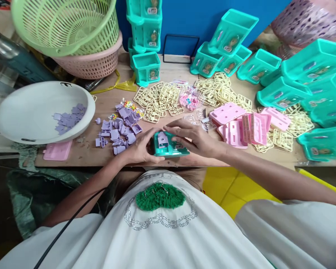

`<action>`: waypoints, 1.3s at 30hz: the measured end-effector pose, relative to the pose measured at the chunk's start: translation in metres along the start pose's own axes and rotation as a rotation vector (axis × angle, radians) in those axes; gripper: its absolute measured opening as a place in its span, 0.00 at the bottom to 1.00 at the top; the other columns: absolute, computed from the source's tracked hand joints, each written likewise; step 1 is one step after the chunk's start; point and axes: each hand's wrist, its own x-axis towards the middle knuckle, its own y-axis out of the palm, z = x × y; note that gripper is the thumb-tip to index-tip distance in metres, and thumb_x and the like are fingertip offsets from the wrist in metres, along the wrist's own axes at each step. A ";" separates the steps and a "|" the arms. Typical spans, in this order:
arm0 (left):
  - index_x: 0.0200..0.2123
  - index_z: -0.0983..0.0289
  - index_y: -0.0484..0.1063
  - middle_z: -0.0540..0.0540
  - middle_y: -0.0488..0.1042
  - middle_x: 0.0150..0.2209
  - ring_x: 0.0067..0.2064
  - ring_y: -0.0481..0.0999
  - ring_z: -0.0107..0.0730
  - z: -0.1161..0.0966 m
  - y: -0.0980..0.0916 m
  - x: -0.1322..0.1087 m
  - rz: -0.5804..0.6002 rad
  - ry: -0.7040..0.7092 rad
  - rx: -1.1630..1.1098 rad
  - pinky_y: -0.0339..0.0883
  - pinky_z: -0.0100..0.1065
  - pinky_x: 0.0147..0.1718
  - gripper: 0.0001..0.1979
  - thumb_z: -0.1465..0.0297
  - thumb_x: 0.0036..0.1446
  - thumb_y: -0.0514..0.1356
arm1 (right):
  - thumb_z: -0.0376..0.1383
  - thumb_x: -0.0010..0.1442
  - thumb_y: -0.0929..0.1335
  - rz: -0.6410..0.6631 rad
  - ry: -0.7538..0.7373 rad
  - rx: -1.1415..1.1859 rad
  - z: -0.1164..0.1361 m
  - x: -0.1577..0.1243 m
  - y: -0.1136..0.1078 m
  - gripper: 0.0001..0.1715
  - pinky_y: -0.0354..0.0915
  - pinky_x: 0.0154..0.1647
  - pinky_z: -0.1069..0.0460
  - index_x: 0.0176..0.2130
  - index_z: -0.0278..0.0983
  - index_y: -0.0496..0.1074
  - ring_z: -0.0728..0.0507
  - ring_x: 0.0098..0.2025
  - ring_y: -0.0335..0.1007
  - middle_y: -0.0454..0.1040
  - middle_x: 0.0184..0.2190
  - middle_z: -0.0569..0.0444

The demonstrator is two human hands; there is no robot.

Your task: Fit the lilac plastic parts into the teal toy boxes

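Note:
A teal plastic box (170, 149) lies on its side at the table's front edge, a small purple plastic part (162, 140) on its upper face. My left hand (141, 148) grips the box's left end, thumb along the near side. Over the right end reaches my right hand (197, 137), its fingers stretched and apart, fingertips close to the purple part; whether they touch it I cannot tell. Left of my left hand is a heap of loose purple parts (124, 130). Pink plastic plates (232, 130) lie to the right of my right hand.
Cream plastic frames (162, 97) and a clear bag of small pink pieces (190, 98) lie behind. Teal boxes (148, 69) stand stacked at back and right. At left are a white bowl (25, 108) with purple parts, a green basket (64, 28) and a flask (19, 56).

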 end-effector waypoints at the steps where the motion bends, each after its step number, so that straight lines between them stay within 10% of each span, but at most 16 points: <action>1: 0.60 0.60 0.69 0.56 0.77 0.51 0.50 0.79 0.45 -0.002 0.000 0.000 0.007 -0.004 0.004 0.75 0.39 0.49 0.40 0.60 0.44 0.76 | 0.40 0.78 0.62 -0.030 0.004 -0.019 0.003 -0.004 0.005 0.25 0.74 0.58 0.39 0.69 0.40 0.70 0.36 0.59 0.73 0.76 0.57 0.39; 20: 0.61 0.58 0.67 0.56 0.76 0.51 0.51 0.79 0.43 -0.004 0.016 -0.004 -0.071 -0.096 -0.190 0.76 0.38 0.48 0.44 0.55 0.42 0.80 | 0.40 0.74 0.68 -0.143 0.091 0.033 0.008 0.000 0.014 0.20 0.74 0.49 0.42 0.62 0.37 0.76 0.38 0.50 0.76 0.77 0.49 0.42; 24: 0.57 0.57 0.67 0.52 0.77 0.42 0.41 0.78 0.35 -0.008 0.040 -0.012 -0.255 -0.176 -0.215 0.74 0.33 0.39 0.32 0.54 0.55 0.74 | 0.36 0.73 0.68 -0.322 0.074 -0.212 0.018 -0.010 0.014 0.18 0.72 0.50 0.38 0.60 0.38 0.76 0.35 0.51 0.73 0.76 0.50 0.40; 30: 0.52 0.58 0.73 0.55 0.79 0.51 0.51 0.80 0.33 -0.022 0.037 -0.016 -0.391 -0.028 -0.196 0.73 0.34 0.53 0.13 0.61 0.68 0.64 | 0.41 0.71 0.72 -0.444 0.246 -0.250 0.046 -0.027 0.036 0.19 0.73 0.48 0.38 0.59 0.42 0.75 0.35 0.50 0.72 0.75 0.50 0.43; 39: 0.37 0.62 0.87 0.54 0.81 0.33 0.35 0.79 0.32 -0.027 0.012 0.009 -0.154 -0.003 -0.205 0.74 0.31 0.35 0.09 0.65 0.58 0.68 | 0.38 0.70 0.72 -0.504 0.270 -0.168 0.045 -0.043 0.046 0.14 0.74 0.49 0.38 0.55 0.42 0.75 0.36 0.50 0.74 0.74 0.49 0.44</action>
